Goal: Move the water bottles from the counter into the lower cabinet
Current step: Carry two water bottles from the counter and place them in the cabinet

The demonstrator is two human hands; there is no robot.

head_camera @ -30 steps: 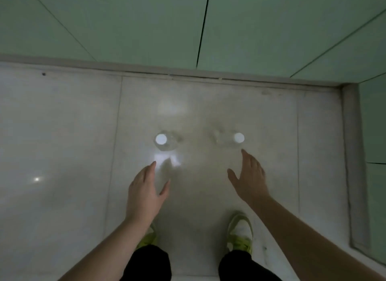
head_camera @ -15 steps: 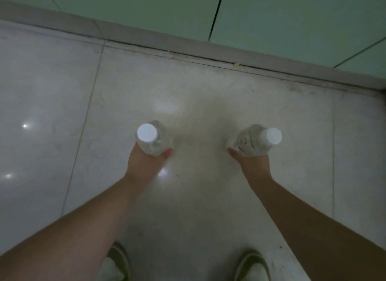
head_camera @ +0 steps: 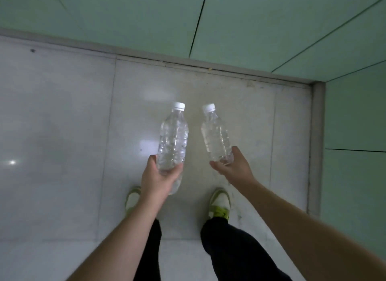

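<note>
The left hand (head_camera: 155,179) grips the lower body of one clear water bottle (head_camera: 173,138), fingers and thumb curled round it; the right hand (head_camera: 232,166) pinches the base of the second water bottle (head_camera: 217,134). Both bottles are lifted clear, caps pointing away from the person, above a pale tiled surface (head_camera: 62,124) and the person's shoes (head_camera: 219,203). No cabinet is visible here. To carry them well, the right hand probably needs a fuller wrap higher on the body, since a hold at the base could let the bottle tip. Keeping the two bottles apart should avoid knocks.
</note>
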